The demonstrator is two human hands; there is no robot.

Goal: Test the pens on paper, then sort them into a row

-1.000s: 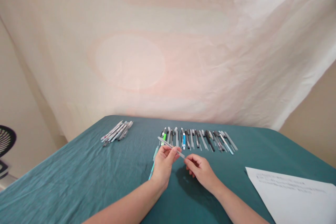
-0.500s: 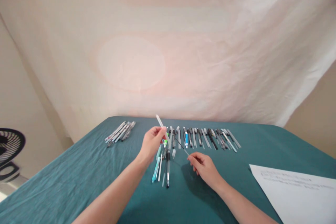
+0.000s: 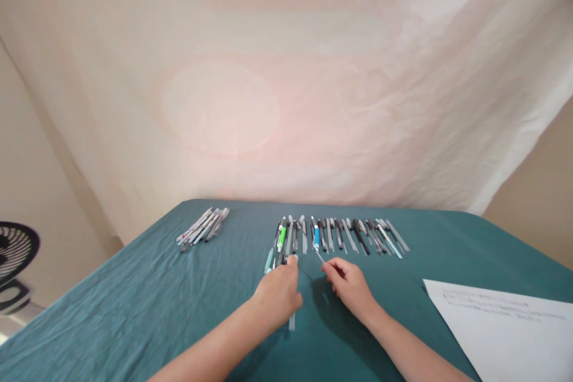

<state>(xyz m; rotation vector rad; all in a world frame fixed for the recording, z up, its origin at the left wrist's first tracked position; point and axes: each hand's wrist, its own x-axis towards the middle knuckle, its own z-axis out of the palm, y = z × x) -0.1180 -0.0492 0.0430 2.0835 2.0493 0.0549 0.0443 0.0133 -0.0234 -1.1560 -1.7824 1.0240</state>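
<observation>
My left hand (image 3: 278, 292) is low over the near group of pens, its back toward me and its fingers closed. A translucent pen barrel (image 3: 292, 322) runs out from under it toward me; the grip itself is mostly hidden. Beside its knuckles lie a pale teal pen (image 3: 268, 261) and dark pen parts, largely covered by the hand. My right hand (image 3: 347, 283) pinches a thin pen refill (image 3: 319, 256) between thumb and fingertips, slanting up and left just above the cloth.
A row of pens (image 3: 330, 235) lies across the far middle, among them a green-gripped pen (image 3: 282, 239) and a blue-gripped pen (image 3: 316, 237). More pens (image 3: 205, 227) are bunched at the far left. Printed paper (image 3: 505, 328) lies at right; a black fan (image 3: 18, 250) stands left.
My left hand has come down and toward me with the raised pen barrel, now covering the near pens. My right hand has barely moved and still pinches the refill.
</observation>
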